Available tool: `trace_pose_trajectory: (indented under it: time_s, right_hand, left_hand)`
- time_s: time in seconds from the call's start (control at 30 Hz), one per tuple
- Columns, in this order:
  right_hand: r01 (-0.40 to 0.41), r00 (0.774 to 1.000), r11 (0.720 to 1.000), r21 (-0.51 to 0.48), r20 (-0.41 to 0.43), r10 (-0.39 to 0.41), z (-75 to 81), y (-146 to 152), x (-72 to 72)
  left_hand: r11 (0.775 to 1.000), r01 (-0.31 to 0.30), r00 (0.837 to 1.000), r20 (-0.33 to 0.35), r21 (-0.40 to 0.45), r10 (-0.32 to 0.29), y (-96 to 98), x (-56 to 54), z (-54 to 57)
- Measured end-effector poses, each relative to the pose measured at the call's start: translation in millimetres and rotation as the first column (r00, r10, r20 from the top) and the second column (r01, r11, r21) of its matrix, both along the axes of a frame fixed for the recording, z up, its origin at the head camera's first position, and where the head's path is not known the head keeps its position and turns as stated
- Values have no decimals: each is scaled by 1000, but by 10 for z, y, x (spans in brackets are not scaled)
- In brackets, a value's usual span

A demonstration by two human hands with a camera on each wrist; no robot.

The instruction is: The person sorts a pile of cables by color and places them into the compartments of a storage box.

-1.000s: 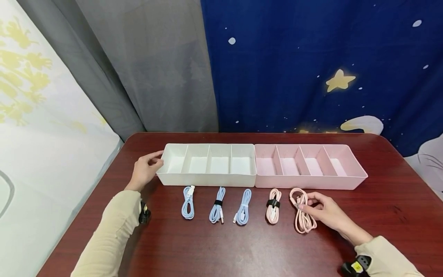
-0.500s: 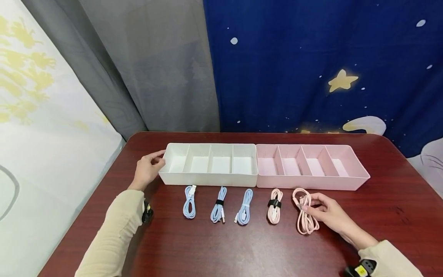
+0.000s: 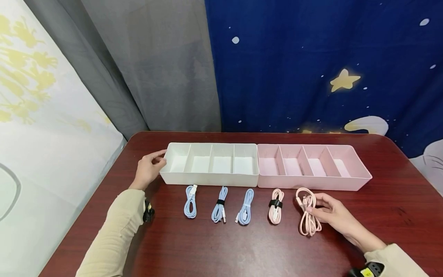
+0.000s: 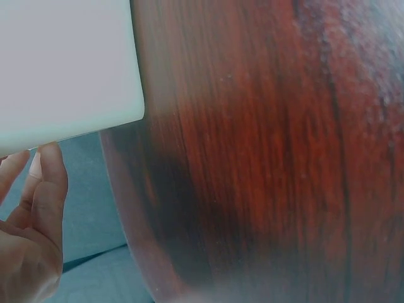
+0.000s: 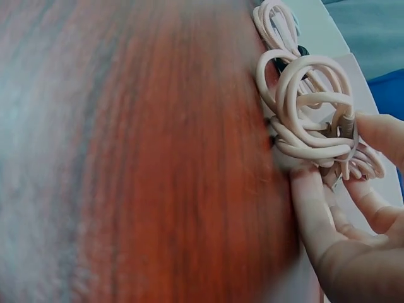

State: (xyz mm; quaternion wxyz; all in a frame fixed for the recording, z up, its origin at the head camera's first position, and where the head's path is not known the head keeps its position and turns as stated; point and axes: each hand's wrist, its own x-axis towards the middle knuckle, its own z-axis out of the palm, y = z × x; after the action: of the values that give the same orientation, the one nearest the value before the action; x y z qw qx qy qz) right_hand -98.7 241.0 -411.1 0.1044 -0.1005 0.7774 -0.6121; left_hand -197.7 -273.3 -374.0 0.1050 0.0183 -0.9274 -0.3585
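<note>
One looped pink cable point(image 3: 310, 220): pinching it between thumb and fingers of the right hand point(image 3: 335, 216), right of centre in the lower half of the head view. Seemingly being at the step of taking hold, perhaps of beginning a lift; not being able to tell about contact between the loops and the table point(image 3: 242, 250). Judging the next move: probably calling for raising all loops as one bunch, with a firm pinch, and for avoiding a catch on the pink tray point(image 3: 313, 182) just behind. Seeing no black strap around these loops, so expecting some easy spreading.

Finding just to its left a strapped pink cable point(image 3: 275, 209); further left in the same row, noticing a right blue cable point(image 3: 245, 209), a middle blue cable point(image 3: 218, 211) and a left blue cable point(image 3: 190, 204).

Touching the outer end of the white tray point(image 3: 211, 179), left of centre in the frame, with the left hand point(image 3: 147, 171), holding its thumb and fingers apart; apparently steadying, not pinching. Seeing behind a grey curtain point(image 3: 166, 69) and, upper right, a blue curtain point(image 3: 277, 77).
</note>
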Motion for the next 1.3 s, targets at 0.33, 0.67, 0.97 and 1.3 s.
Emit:
trace_pose_trajectory:
  time_s: [0.33, 0.67, 0.97, 1.3]
  right_hand:
    - [-12, 999, 1000, -29, 32, 13, -12, -36, 2]
    - [-3, 1000, 1000, -4, -13, 2, 7, -52, 3]
    - [-6, 1000, 1000, -27, -30, 5, 51, -54, 2]
    - [-18, 998, 999, -45, -53, 16, 201, -105, 20]
  left_hand:
    - [1000, 5, 1000, 15, 22, -5, -5, 4, 0]
    - [999, 3, 1000, 27, 35, -4, -2, 6, -3]
    - [999, 1, 1000, 27, 32, -2, -4, 16, -14]
    - [1000, -22, 1000, 0, 17, 22, 11, 7, -11]
